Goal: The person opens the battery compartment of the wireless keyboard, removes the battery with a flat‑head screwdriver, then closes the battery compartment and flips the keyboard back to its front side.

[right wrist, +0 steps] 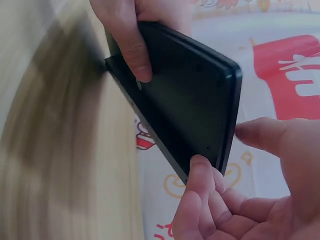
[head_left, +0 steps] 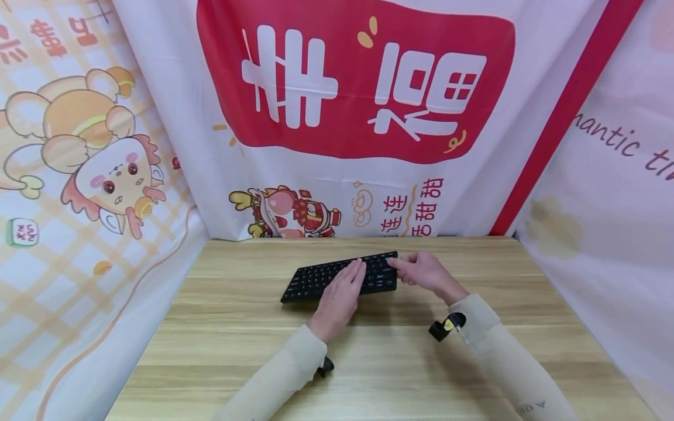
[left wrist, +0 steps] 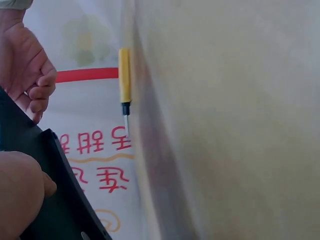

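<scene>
Probably light, stiff and a little slick, the keyboard (head_left: 320, 276) is held tilted over the surface (head_left: 210, 351); the left hand (head_left: 339, 298) clamps its middle between thumb and fingers, the right hand (head_left: 425, 272) pinches one end. Its edges should hold best.

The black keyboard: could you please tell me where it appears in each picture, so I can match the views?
Head: black keyboard, just below centre, keys showing.
Left wrist: keyboard, lower left, cut off by the picture edge.
Right wrist: keyboard, near the centre, underside showing.
Shared landmark: the right hand, at the keyboard's right end in head, upper left in left wrist, lower right in right wrist.
</scene>
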A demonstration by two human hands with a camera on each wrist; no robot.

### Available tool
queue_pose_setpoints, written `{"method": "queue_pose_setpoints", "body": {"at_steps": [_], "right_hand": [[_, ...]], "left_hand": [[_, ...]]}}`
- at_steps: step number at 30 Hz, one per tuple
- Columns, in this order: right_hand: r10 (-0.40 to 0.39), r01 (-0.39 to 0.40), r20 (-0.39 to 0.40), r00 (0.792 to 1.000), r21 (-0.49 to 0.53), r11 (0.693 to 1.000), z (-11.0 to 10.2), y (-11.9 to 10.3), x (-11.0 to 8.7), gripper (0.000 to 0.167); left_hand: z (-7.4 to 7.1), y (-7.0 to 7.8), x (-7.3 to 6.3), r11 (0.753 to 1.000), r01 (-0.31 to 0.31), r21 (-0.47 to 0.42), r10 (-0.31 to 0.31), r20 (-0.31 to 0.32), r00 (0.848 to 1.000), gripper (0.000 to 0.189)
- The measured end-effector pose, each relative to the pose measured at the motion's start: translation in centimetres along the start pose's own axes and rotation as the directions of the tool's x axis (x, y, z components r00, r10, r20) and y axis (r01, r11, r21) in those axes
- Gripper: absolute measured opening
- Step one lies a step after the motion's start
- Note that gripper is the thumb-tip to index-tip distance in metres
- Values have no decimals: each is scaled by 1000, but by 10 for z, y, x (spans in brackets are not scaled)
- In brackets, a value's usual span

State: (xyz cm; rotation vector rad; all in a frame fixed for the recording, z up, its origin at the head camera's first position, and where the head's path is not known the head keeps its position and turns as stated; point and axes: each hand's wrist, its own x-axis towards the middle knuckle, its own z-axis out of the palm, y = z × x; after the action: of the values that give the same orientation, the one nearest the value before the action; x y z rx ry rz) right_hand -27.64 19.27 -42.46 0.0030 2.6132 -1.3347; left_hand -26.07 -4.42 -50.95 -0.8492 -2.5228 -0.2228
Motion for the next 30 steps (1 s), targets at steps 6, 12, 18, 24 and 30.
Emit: {"method": "queue_pose_setpoints", "body": {"at_steps": [6, 12, 18, 24, 30], "right_hand": [[-43, 39, 23, 999, 132, 990, -5, -6, -3, 59], [-88, 78, 75, 993, 128, 989, 4, 4, -2, 52], [-88, 70, 148, 985, 123, 990, 24, 24, 7, 55], [-85, 49, 192, 978, 183, 982, 46, 30, 13, 56], [-62, 5, 184, 981, 295, 955, 79, 37, 18, 60]], "left_hand": [[-20, -13, 8, 984, 20, -180, -44, -132, 990, 66], [-47, -31, 18, 853, 69, -518, -211, -221, 952, 55], [-56, -44, 23, 657, 164, -736, -476, -235, 848, 29], [-54, -51, 23, 340, 298, -892, -746, -62, 664, 33], [-48, -52, 16, 36, 235, -971, -842, 98, 531, 34]]}}
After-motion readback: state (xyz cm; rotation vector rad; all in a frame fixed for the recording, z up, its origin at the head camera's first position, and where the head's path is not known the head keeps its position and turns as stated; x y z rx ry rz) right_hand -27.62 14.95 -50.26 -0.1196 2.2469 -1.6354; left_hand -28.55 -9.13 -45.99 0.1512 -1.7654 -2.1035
